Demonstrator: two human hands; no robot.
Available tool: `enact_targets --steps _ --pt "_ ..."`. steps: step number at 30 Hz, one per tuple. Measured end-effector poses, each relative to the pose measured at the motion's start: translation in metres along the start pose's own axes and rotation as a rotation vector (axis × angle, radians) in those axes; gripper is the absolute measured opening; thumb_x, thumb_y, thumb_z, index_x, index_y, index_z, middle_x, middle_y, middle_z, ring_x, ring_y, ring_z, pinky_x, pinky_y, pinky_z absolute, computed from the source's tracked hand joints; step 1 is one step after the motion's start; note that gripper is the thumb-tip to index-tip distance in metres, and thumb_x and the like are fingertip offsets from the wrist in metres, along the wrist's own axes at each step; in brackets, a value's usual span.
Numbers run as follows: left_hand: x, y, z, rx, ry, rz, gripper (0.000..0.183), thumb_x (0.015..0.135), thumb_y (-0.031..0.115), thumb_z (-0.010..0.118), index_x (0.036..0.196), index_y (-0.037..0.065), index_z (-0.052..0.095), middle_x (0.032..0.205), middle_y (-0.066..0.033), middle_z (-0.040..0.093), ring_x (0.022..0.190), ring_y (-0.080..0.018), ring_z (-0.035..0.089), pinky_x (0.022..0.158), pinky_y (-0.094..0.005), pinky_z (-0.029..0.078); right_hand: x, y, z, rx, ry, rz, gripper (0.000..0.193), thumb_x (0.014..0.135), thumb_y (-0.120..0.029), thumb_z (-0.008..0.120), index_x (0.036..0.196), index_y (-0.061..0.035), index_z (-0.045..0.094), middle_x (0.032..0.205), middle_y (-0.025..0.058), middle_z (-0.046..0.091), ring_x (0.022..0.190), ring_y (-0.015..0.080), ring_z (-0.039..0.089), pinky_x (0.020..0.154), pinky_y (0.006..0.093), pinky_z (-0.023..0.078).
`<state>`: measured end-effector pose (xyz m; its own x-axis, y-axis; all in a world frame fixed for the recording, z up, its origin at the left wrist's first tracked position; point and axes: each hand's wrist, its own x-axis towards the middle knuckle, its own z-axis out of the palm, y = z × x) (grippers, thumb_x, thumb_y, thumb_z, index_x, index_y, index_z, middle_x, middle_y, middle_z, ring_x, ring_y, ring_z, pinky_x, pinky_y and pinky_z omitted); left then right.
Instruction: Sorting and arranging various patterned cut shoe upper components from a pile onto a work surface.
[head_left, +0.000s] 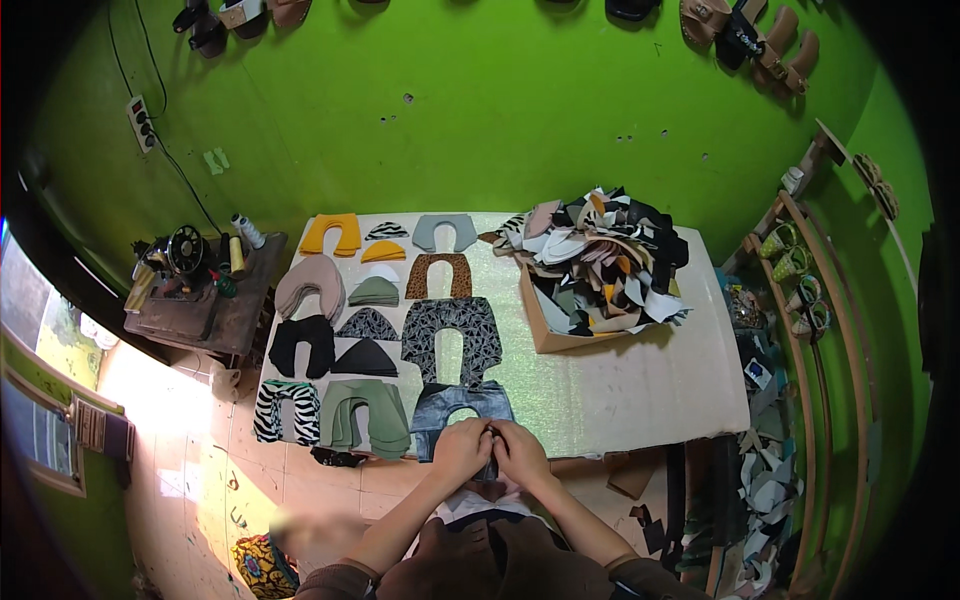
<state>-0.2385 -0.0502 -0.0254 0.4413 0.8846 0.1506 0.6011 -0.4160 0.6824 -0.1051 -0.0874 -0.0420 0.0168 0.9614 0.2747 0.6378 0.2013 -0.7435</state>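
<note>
At the table's near edge my left hand [462, 450] and my right hand [522, 454] meet, fingers pinched together. Between them hangs a small dark grey-blue piece [489, 468], mostly hidden by my fingers; its kind is not clear. Just beyond my hands lie U-shaped blue denim pieces [470, 402]. Left of these is a stack of olive green U-shaped pieces [366, 415], then a zebra-striped one [287, 412]. Farther back are a black-and-grey patterned piece [420, 340], a leopard-print one [438, 274] and a grey one [446, 232].
A cardboard box [570, 340] heaped with fabric offcuts stands on the table [640, 400]. To the left is a sewing machine [186, 255] on its stand. A wooden rack [822, 380] with sandals stands right. At lower left, patterned cloth [264, 567] lies beside a blurred patch.
</note>
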Motion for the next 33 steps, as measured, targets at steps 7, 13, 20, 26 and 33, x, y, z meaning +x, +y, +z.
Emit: enact_targets --steps 7,13,20,26,33 --pt "0.03 0.016 0.013 0.0 -0.019 -0.004 0.025 0.077 0.014 0.052 0.096 0.0 0.059 0.088 -0.0167 0.06 0.082 -0.0322 0.057 0.074 -0.0393 0.044 0.0 0.041 -0.041 0.006 -0.099 0.17 0.021 0.079 -0.009 0.049 0.096 -0.0018 0.058 0.091 0.0157 0.058 0.084 0.0319 0.056 0.074 0.0361 0.045" --pt "0.079 0.051 0.045 -0.017 0.051 0.001 0.022 0.076 0.013 0.052 0.093 0.0 0.06 0.087 -0.0169 0.06 0.081 -0.0323 0.057 0.073 -0.039 0.044 0.034 0.067 -0.106 0.019 -0.046 0.098 0.017 0.079 -0.008 0.049 0.091 -0.0026 0.06 0.087 0.0137 0.059 0.081 0.031 0.057 0.071 0.0356 0.046" --pt "0.176 0.092 0.06 -0.009 0.193 0.104 0.022 0.077 0.014 0.051 0.092 0.0 0.058 0.084 -0.017 0.059 0.079 -0.0325 0.057 0.071 -0.0407 0.044 0.127 0.087 -0.17 -0.165 0.022 -0.263 0.02 0.078 -0.007 0.049 0.096 -0.0023 0.057 0.088 0.0135 0.058 0.084 0.0318 0.055 0.077 0.0385 0.043" --pt "0.242 0.089 0.057 0.62 0.202 0.085 0.02 0.071 0.02 0.059 0.083 0.004 0.057 0.08 -0.0105 0.057 0.074 -0.0274 0.057 0.065 -0.0372 0.045 0.229 0.084 -0.159 -0.104 -0.035 -0.228 0.028 0.075 -0.002 0.045 0.102 0.0003 0.053 0.096 0.0154 0.056 0.091 0.0322 0.053 0.082 0.0412 0.042" --pt "0.267 0.08 0.07 0.636 0.16 -0.049 0.022 0.073 0.022 0.055 0.085 0.005 0.058 0.084 -0.0111 0.058 0.078 -0.028 0.059 0.067 -0.0393 0.047 0.287 0.118 -0.147 -0.792 -0.089 -0.475 0.02 0.07 -0.009 0.052 0.086 -0.0006 0.06 0.093 0.0139 0.058 0.088 0.0254 0.056 0.082 0.0328 0.041"
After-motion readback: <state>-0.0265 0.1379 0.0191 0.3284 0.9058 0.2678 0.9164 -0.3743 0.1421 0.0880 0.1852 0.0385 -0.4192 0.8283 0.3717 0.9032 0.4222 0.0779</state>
